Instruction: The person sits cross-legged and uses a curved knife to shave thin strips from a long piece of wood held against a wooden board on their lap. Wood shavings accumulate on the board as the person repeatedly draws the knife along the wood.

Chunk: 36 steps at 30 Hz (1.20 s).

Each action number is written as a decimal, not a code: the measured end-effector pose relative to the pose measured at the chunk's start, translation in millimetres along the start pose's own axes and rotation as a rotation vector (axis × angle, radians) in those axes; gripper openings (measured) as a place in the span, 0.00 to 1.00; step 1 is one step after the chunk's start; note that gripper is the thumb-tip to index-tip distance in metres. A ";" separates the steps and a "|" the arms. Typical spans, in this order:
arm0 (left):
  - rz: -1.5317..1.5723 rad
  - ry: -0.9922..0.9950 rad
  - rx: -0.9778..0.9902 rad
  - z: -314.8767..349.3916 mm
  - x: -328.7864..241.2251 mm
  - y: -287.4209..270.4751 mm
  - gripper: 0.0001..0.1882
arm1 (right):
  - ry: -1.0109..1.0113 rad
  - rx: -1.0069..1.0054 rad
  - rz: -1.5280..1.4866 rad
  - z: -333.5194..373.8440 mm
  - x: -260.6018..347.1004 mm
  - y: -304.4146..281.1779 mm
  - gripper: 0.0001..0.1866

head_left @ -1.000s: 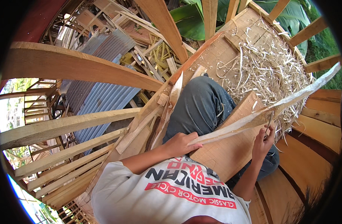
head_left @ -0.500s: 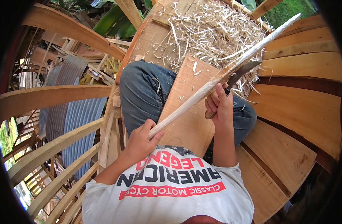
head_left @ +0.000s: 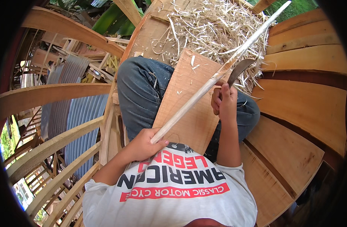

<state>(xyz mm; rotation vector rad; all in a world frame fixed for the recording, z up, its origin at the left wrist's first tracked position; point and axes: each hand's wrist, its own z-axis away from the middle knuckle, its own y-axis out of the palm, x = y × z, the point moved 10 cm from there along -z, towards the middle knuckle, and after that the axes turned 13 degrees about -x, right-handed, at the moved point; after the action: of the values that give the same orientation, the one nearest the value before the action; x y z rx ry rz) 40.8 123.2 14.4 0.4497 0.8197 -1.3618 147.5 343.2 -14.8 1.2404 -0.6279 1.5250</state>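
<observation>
A long pale peeled wooden stick (head_left: 192, 101) slants from my lap up to the far right. My left hand (head_left: 145, 143) is wrapped round its near end, close to my shirt. In my right hand (head_left: 225, 99) is a knife (head_left: 239, 71) with a curved dark blade; most of its handle is hidden in the fist. The blade points up and to the right, beside the stick's right side. One finger of this hand reaches to the stick's underside. Below the stick, a flat wooden board (head_left: 181, 98) lies across my lap between my knees.
A heap of curly wood shavings (head_left: 219, 30) covers the far part of the wooden floor (head_left: 145, 41). Wooden slats (head_left: 302, 98) rise on the right. Curved wooden rails (head_left: 56, 95) run along the left, with corrugated metal sheets (head_left: 82, 128) and scrap wood beyond them.
The stick's far end has swung left and up, so it stands steeper. My right hand has shifted slightly, and the knife's blade now points more upward. My left hand keeps its grip.
</observation>
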 end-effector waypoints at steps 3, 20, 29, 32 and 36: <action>-0.061 -0.010 -0.043 1.4 1.8 -4.6 0.12 | -0.236 0.015 0.411 29.5 8.8 -6.4 0.19; -0.006 0.028 0.062 5.8 -4.8 9.8 0.12 | -0.595 -0.295 1.251 64.5 33.2 -5.4 0.06; 0.258 -0.105 0.234 8.3 6.0 33.9 0.15 | -0.511 -0.029 1.198 106.9 8.8 20.8 0.04; 0.284 -0.150 0.270 9.9 8.6 40.8 0.15 | -0.496 -0.019 1.180 107.5 10.1 17.8 0.04; 0.269 -0.108 0.197 9.8 15.1 41.3 0.15 | -0.448 0.017 1.223 109.6 4.4 15.0 0.04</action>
<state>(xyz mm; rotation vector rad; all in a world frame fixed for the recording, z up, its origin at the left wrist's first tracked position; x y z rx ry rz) 83.2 113.6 2.6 0.6116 0.5170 -1.2078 176.3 245.5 28.6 1.2591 -1.9093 2.1868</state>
